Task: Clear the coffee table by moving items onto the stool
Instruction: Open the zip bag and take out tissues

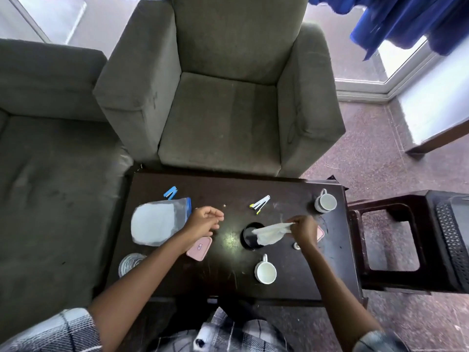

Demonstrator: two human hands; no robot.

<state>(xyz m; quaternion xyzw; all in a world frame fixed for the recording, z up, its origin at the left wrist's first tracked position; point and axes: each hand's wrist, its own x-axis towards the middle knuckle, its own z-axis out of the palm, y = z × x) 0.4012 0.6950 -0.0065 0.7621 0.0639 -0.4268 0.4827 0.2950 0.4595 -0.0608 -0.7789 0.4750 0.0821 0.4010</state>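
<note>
Tissue (272, 232) in right hand (304, 229) half-covers black dish (247, 237).

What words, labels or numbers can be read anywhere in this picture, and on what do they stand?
None can be read.
The pink lid by the left hand bears a small label, too small and blurred to read.
The white tissue in the right hand is blank.
</note>
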